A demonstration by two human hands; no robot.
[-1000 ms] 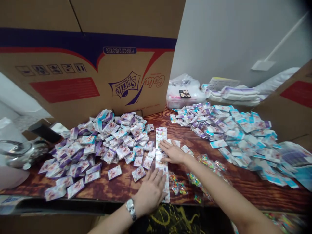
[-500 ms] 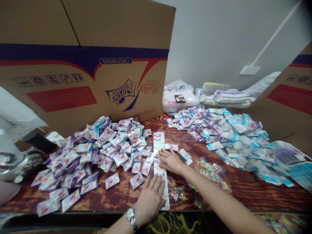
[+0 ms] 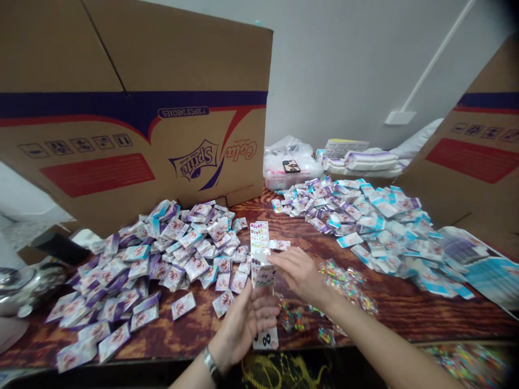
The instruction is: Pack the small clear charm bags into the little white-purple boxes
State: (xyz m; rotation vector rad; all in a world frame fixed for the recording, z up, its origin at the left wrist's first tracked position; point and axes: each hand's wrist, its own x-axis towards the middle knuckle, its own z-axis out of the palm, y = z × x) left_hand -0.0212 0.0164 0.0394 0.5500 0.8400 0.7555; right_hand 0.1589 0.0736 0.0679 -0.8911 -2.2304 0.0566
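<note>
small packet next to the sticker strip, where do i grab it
Grip it by its free right end, coming from above with the right hand, which sits just below it. The packet lies flat and thin, long side running across, so pinch its two long edges there. Its left end is right at the sticker strip, so that end is harder to reach.

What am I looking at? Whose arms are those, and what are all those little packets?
This picture comes from a camera worn on a person's head, looking down, so those arms are that person's own. The left hand, with a watch, seems to hold up a long printed strip, and the right hand is right beside it. On the wooden table lie a heap of purple-and-white packets, a heap of blue-and-white packets and small bags of colourful bits. A big cardboard box stands behind.
</note>
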